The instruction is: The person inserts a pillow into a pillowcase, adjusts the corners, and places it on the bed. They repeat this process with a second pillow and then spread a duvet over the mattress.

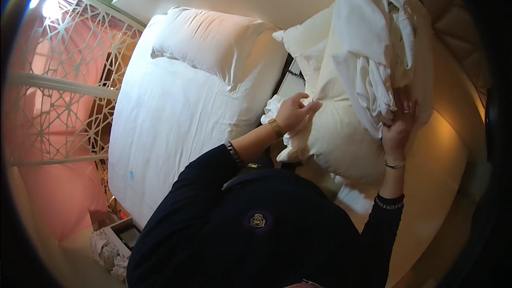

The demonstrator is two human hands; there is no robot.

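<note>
A plump cream-white pillow [341,133] lies in front of me on the right, its cover creased toward my left hand. My left hand [293,113] pinches the pillow's left side, thumb and fingers close together at the cloth. On the pillow's right side, my right hand [399,128] rests with its fingers stretched upward, partly in shadow, beside the hanging end of a rumpled white sheet [368,69]. That sheet is heaped over the pillow and reaches up to the far edge. More white pillow [309,34] shows behind it. Ruffled white cloth [273,108] hangs by my left wrist.
To the left stands a bed with a smooth white sheet [170,112] and one pillow [208,40] at its head. A dark gap with a cable [295,74] separates it from the bedding on the right. A lattice screen [69,74] and an open box [125,233] stand far left.
</note>
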